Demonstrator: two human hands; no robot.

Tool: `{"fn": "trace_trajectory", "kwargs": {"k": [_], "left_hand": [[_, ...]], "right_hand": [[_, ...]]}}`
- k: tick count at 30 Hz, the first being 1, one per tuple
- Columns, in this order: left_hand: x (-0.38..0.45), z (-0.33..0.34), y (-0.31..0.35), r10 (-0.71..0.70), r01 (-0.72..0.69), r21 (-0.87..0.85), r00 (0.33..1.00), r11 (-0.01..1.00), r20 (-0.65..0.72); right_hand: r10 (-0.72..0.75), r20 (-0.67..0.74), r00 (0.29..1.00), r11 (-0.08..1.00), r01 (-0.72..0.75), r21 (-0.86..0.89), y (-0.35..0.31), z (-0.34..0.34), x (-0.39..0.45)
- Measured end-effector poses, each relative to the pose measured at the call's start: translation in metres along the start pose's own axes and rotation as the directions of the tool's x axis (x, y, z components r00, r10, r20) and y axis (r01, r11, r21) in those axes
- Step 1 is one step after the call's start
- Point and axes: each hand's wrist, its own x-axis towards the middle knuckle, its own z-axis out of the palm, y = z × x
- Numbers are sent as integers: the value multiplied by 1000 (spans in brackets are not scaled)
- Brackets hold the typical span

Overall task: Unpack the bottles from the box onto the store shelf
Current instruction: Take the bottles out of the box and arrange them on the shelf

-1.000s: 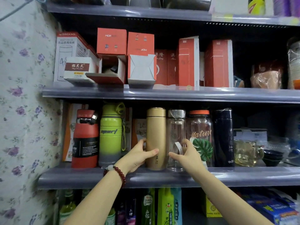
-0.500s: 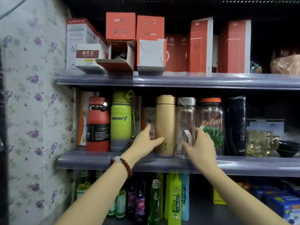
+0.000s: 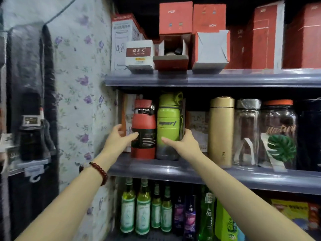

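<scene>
Left hand (image 3: pixel 119 140) fingers curled on red bottle (image 3: pixel 144 129), right hand (image 3: pixel 184 145) grasping green bottle (image 3: pixel 168 126), both bottles upright, touching, frame centre on middle shelf (image 3: pixel 191 173), gold flask (image 3: pixel 221 131) right of them.

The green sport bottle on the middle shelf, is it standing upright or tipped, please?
Upright: the green sport bottle stands base-down on the middle shelf, cap on top, sides vertical.

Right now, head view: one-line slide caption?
Left hand on red bottle, right hand on green bottle, middle shelf.
</scene>
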Motion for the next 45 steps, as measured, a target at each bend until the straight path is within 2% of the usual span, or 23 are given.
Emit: {"fn": "trace_trajectory", "kwargs": {"k": [3,6,10,12,18,20,22,25,27,30,33,42,45], "left_hand": [[15,-4,-14,-65,75,-36,972,997,226],[29,-5,-20,-68,85,-37,940,996,335],[40,-8,-20,-106,184,-101,847,978,521],[40,-6,-22,-94,180,-117,848,977,522],[22,14,-17,90,-81,-40,912,996,399],[19,16,-16,125,-117,-45,927,992,354],[22,16,-17,119,-107,-52,905,993,409],[25,7,-16,97,-86,-45,820,995,564],[28,5,-19,64,-61,-24,831,998,553],[20,12,-19,105,-143,59,901,988,422],[15,25,-18,114,-175,158,935,972,336],[9,45,-9,147,-227,124,876,966,460],[7,55,-6,131,-213,144,889,966,439]], "right_hand": [[40,-11,999,999,-40,34,2,17,14],[17,-67,998,1000,-16,17,6,30,21],[30,-74,997,999,-27,43,10,35,28],[22,-100,995,1000,-21,11,12,36,30],[23,-164,986,999,-31,-41,15,37,32],[23,-163,986,998,-32,-52,16,37,33],[23,-158,987,998,-32,-53,16,36,33],[26,-139,990,998,-35,-58,16,34,32],[26,-131,991,998,-35,-61,15,31,31],[16,-138,990,998,-24,-55,16,27,29],[2,-145,989,999,-10,-54,18,19,25],[19,-166,986,998,-29,-59,29,-15,17],[32,-194,980,998,-42,-52,31,-22,13]]}}
